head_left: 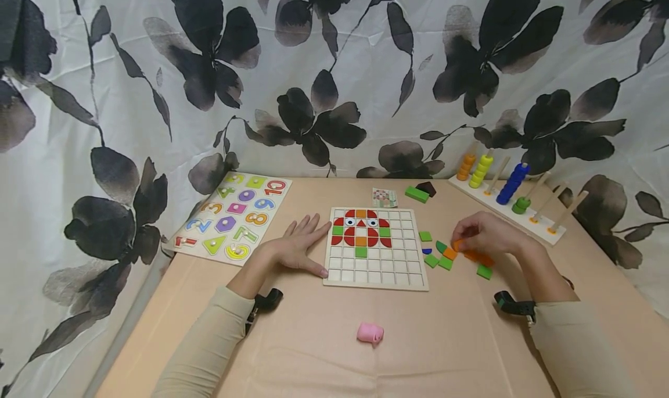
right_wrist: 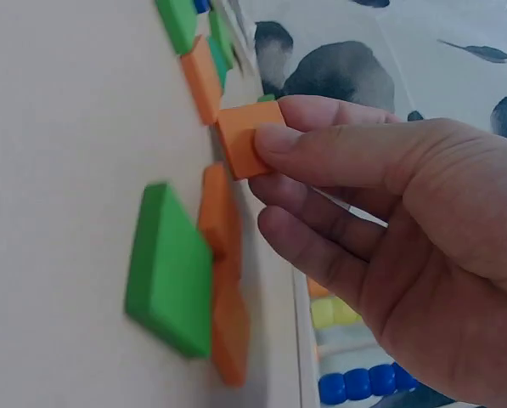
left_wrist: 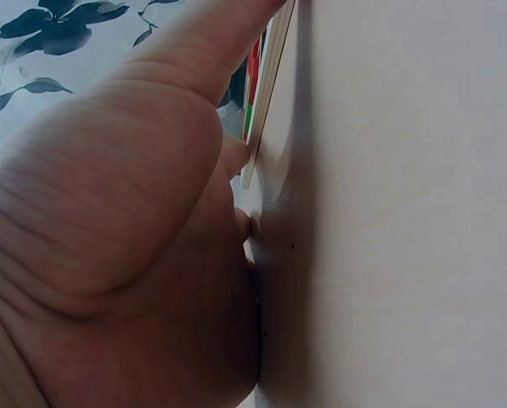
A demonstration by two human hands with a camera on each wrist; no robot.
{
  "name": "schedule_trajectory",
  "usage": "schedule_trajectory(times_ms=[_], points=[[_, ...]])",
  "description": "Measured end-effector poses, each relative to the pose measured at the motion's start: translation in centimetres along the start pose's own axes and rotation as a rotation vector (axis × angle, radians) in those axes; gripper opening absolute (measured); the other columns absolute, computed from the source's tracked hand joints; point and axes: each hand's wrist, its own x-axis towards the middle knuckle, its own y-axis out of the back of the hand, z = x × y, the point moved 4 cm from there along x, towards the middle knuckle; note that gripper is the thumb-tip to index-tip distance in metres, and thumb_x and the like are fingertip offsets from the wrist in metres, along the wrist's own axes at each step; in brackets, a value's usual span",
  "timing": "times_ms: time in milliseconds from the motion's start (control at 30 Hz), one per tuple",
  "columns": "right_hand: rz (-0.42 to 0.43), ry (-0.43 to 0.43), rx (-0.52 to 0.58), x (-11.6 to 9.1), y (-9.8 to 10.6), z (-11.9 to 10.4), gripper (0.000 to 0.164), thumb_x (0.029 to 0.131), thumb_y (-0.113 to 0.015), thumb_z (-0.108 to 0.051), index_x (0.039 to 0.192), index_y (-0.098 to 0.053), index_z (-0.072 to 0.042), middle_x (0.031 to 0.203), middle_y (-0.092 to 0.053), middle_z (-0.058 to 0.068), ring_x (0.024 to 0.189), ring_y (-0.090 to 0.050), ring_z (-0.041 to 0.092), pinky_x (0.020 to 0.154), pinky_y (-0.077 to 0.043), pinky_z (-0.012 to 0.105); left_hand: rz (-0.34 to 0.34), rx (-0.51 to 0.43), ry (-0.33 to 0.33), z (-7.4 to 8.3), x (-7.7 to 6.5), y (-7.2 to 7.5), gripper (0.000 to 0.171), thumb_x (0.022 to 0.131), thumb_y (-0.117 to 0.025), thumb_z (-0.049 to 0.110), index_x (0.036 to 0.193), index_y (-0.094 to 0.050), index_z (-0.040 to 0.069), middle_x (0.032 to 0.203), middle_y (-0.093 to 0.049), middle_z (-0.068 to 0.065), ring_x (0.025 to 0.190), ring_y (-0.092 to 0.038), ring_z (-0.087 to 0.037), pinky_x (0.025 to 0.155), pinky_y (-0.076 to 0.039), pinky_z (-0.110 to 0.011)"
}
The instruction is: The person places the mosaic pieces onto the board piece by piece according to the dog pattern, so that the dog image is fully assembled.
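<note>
An orange square tile (right_wrist: 240,140) is pinched between the thumb and fingers of my right hand (head_left: 483,233), just over the loose tiles on the table. My left hand (head_left: 295,248) lies with fingers spread, its thumb and index fingertip touching the left edge of the white grid board (head_left: 376,276). Red, green, orange and eye-marked tiles (head_left: 360,226) form an owl-like figure in the board's upper left cells. Near my right hand lie more orange tiles (right_wrist: 222,212), several green tiles (right_wrist: 170,272) and a small blue piece (head_left: 427,251).
Behind the board are a small picture card (head_left: 384,198), a green block (head_left: 416,194) and a dark piece (head_left: 427,188). A bead-peg rack (head_left: 509,205) stands at back right. The number puzzle board (head_left: 232,218) lies left, and a pink object (head_left: 370,333) sits in front.
</note>
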Motion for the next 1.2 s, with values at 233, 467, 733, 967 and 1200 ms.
schedule_trajectory(times_ms=[233, 467, 733, 967, 1200], points=[[0.109, 0.092, 0.071, 1.0, 0.9, -2.9, 0.019, 0.087, -0.071, -0.013, 0.106, -0.072, -0.01, 0.1, -0.071, -0.001, 0.09, -0.064, 0.02, 0.081, -0.053, 0.028, -0.002, 0.005, -0.003, 0.0, 0.0, 0.0, 0.124, 0.06, -0.062, 0.084, 0.156, -0.005, 0.029, 0.161, 0.008, -0.009, 0.147, 0.012, -0.03, 0.115, 0.006, -0.054], [0.088, 0.222, 0.133, 3.5, -0.1, -7.9, 0.012, 0.086, -0.072, -0.012, 0.098, -0.073, -0.015, 0.094, -0.071, 0.001, 0.081, -0.064, 0.023, 0.074, -0.055, 0.028, 0.001, 0.002, -0.01, 0.0, -0.1, 0.1, 0.124, 0.061, -0.062, 0.084, 0.156, -0.006, 0.029, 0.161, 0.008, -0.01, 0.147, 0.011, -0.03, 0.115, 0.006, -0.055], [-0.005, 0.306, 0.107, 7.3, -4.3, -12.0, 0.012, 0.083, -0.075, -0.009, 0.094, -0.073, -0.016, 0.093, -0.07, -0.003, 0.08, -0.063, 0.018, 0.075, -0.055, 0.028, 0.001, 0.004, -0.012, 0.0, -0.1, 0.1, 0.124, 0.061, -0.063, 0.083, 0.156, -0.006, 0.028, 0.161, 0.008, -0.011, 0.147, 0.011, -0.031, 0.115, 0.006, -0.055], [-0.081, 0.378, 0.006, 8.5, -7.5, -14.4, 0.014, 0.082, -0.076, -0.008, 0.095, -0.076, -0.013, 0.09, -0.071, -0.002, 0.078, -0.059, 0.017, 0.071, -0.054, 0.027, -0.006, 0.002, -0.006, 0.0, 0.0, 0.1, 0.124, 0.061, -0.062, 0.084, 0.156, -0.005, 0.029, 0.161, 0.008, -0.01, 0.147, 0.012, -0.029, 0.115, 0.006, -0.054], [-0.088, 0.356, -0.008, 8.5, -8.7, -14.6, 0.014, 0.08, -0.077, -0.006, 0.092, -0.075, -0.013, 0.087, -0.07, -0.003, 0.076, -0.058, 0.014, 0.069, -0.053, 0.026, -0.007, -0.005, -0.01, 0.1, -0.1, 0.1, 0.123, 0.061, -0.063, 0.083, 0.156, -0.006, 0.029, 0.161, 0.008, -0.01, 0.147, 0.012, -0.03, 0.115, 0.007, -0.054]])
